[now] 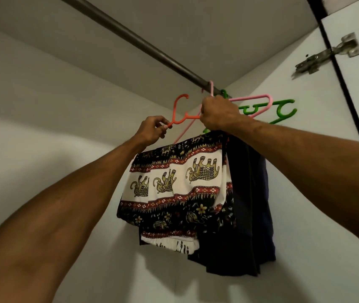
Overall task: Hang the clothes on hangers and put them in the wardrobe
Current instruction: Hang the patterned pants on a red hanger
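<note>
Pinching the orange hanger [175, 111] by its tip with my left hand [152, 130], right hand [219, 114] fisted around its middle just under the rail [130, 41], elephant-print pants [174, 182] dangling below.

Dim warm light from behind camera; soft shadows, wide-angle edge stretch, slight softness.

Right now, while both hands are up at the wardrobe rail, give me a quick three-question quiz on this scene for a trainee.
1. True or false: the left hand pinches one end of the orange hanger.
2. Which hanger's hook sits over the rail? A) the pink hanger B) a blue hanger C) a black hanger
3. Fill in: the patterned garment is printed with ____.
Key: 1 true; 2 A; 3 elephants.
</note>
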